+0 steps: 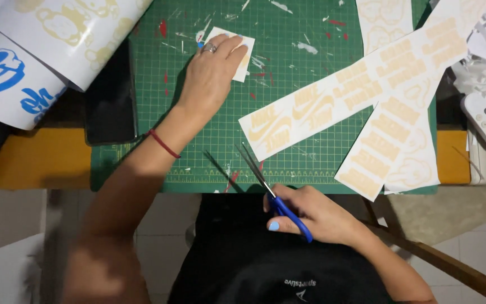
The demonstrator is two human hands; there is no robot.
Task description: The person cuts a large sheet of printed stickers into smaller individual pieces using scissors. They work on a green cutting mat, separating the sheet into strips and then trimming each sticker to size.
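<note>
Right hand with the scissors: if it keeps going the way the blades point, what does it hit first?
The right hand aims the scissors up-left over the green cutting mat. Probably the left forearm comes first; height above the mat is unclear.

Your left hand (212,67) on paper piece (236,52), mat (209,146) centre; sticker strips (355,95) right; scissors (271,191) in right hand (316,217), near edge.

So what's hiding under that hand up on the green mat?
A small white paper piece lies under the left hand on the green mat. Its middle is covered.
</note>
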